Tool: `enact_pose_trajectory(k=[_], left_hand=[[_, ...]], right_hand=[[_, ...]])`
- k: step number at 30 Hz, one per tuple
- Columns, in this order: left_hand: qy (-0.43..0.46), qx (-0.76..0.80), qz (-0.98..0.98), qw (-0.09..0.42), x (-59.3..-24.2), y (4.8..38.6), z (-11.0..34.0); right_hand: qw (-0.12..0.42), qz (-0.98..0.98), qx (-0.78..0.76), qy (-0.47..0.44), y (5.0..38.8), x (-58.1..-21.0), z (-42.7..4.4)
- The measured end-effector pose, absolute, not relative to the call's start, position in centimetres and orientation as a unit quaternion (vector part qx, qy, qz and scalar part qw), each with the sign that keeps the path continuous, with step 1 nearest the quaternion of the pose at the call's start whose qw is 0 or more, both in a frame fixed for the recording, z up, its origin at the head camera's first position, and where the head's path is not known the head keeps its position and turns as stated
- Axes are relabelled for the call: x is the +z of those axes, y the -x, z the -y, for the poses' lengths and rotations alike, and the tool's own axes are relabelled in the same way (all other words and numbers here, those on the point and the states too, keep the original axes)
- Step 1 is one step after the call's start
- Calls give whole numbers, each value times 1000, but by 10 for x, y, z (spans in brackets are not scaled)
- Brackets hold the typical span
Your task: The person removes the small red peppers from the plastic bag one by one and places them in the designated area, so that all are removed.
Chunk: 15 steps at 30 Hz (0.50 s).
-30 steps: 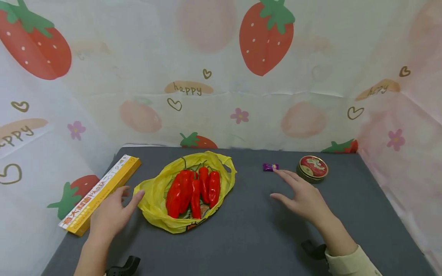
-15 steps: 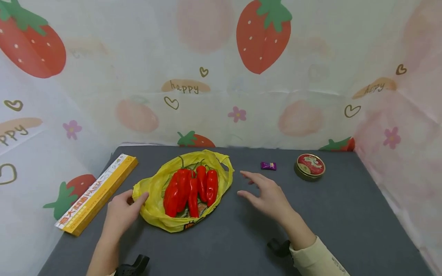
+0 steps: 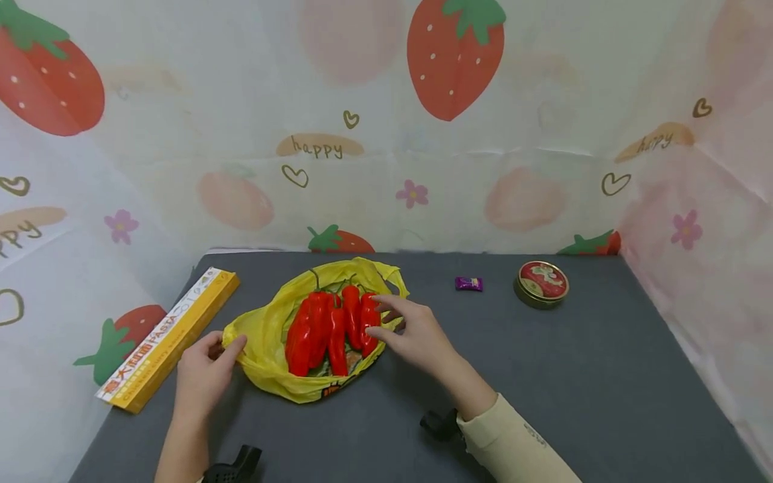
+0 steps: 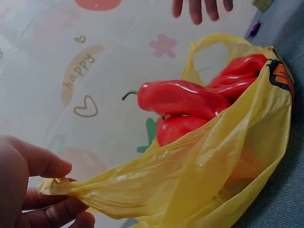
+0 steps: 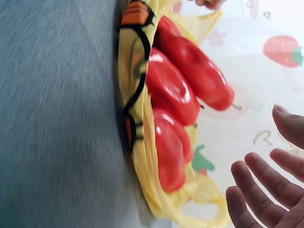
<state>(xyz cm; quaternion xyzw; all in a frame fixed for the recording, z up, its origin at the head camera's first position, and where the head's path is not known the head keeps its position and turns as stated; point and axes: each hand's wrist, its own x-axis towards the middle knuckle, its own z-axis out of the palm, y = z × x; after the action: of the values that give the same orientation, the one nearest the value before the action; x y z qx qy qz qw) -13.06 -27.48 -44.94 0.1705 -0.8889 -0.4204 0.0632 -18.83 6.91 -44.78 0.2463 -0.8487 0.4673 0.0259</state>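
A yellow plastic bag (image 3: 260, 355) lies on the table with its mouth spread, several red peppers (image 3: 314, 329) inside it. My left hand (image 3: 207, 369) pinches the bag's left edge between thumb and fingers; in the left wrist view the bag (image 4: 156, 185) is stretched out from that pinch. Over the bag's right side hovers my right hand (image 3: 419, 335), its fingers parted and partly covering the rightmost pepper from the head camera. In the right wrist view this hand (image 5: 266, 194) holds nothing and appears apart from the bag's handle loop (image 5: 221, 213).
A yellow and white pasta box (image 3: 169, 339) lies slanted along the table's left side. At the back right sit a small purple wrapped candy (image 3: 468, 284) and a round red-lidded tin (image 3: 541, 284). A strawberry-printed cloth (image 3: 453, 201) hangs behind the grey table (image 3: 543, 389).
My right hand has moved left from beside the candy to over the bag. The left hand has reached the bag's left edge, taken hold of it and drawn it slightly outward.
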Motion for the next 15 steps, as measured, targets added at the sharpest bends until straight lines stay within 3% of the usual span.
enact_pose_trajectory(k=[15], left_hand=[[-134,-386,910,67,-455,130,273]], right_hand=[[-94,809,555,-170,211,-449,-15]])
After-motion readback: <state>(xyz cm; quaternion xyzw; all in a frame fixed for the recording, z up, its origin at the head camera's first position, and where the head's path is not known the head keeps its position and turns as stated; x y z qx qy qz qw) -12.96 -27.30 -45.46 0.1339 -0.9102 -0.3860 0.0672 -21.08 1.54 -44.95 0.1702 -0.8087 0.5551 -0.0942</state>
